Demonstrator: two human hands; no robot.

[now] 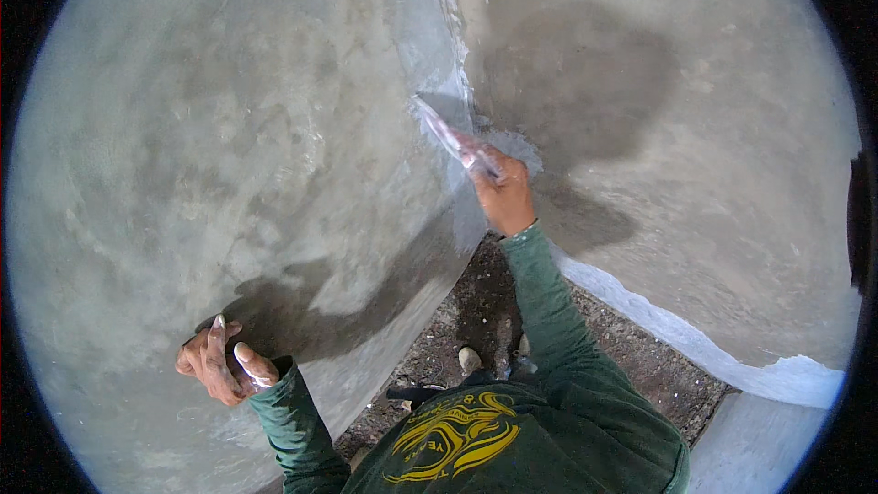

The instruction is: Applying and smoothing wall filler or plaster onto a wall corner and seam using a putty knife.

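Observation:
My right hand (pixel 505 190) is closed on a thin, flat putty knife (pixel 442 131) smeared with white paste. The blade is seen nearly edge-on, and its handle is hidden by the hand. It lies against the inner corner, where a strip of pale grey putty (pixel 469 220) runs down between two plastered walls. Lower down on the left, my left hand (pixel 224 364) is beside the left wall (pixel 183 174). Its fingers are loosely bent and apart, with white paste on a fingertip and nothing visible in them.
The right wall (pixel 732 174) carries shadows and a ragged pale band (pixel 686 334) along its lower edge. Below lies a rough, dark floor (pixel 649 375) with light specks. Light-coloured shoe tips (pixel 469 360) show in front of my green shirt.

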